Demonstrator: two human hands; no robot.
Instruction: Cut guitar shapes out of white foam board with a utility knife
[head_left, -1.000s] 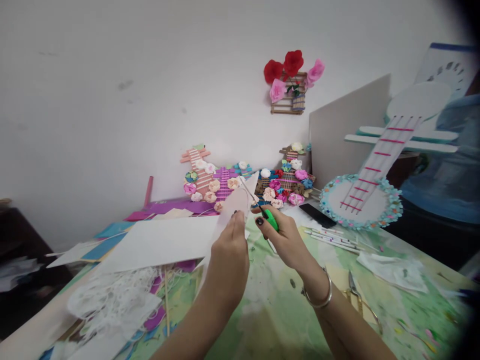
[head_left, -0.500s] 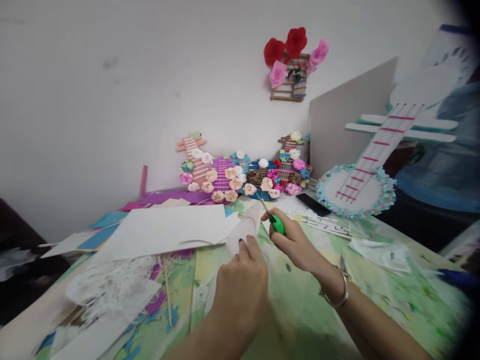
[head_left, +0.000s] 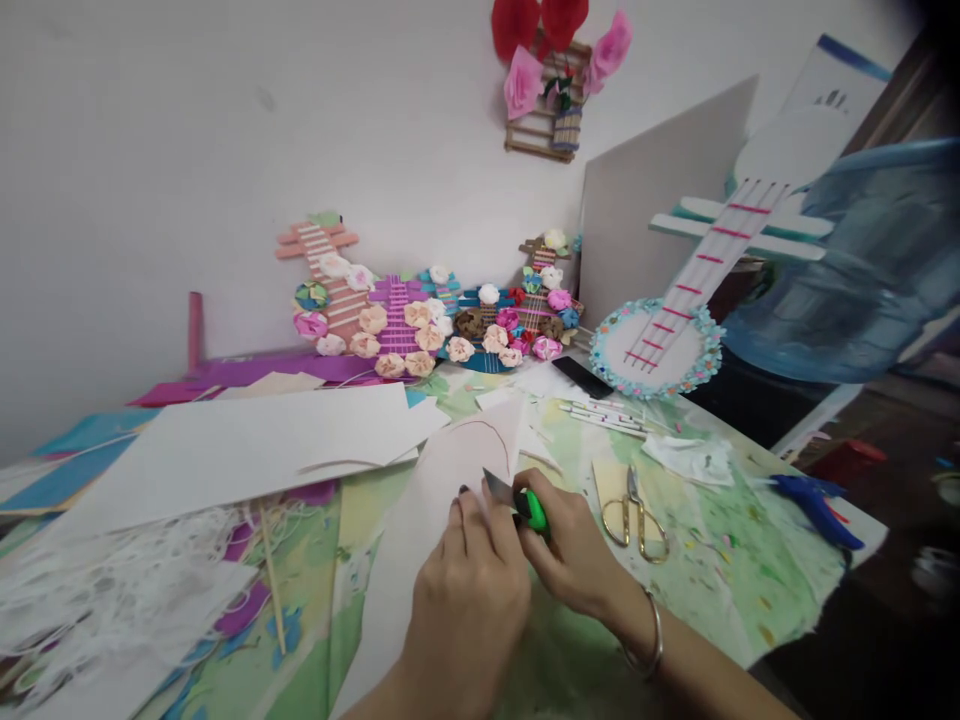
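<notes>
My right hand grips a green utility knife. Its blade points up and to the left, over a pale board with a curved line drawn near its top. Whether the blade touches the board, I cannot tell. Lying flat on that board is my left hand, fingers stretched forward just left of the blade. A larger white sheet lies to the left. Gold-handled scissors rest to the right of my right hand, partly on a yellowish piece.
Flower-decorated model instruments line the wall. A larger white one leans at the right, behind thin white sticks and a black phone. Tangled white string covers the left front. Blue pliers lie near the right edge.
The knife and my right hand have come lower and closer to my left hand. The view has shifted right and down, bringing the scissors and pliers into fuller sight.
</notes>
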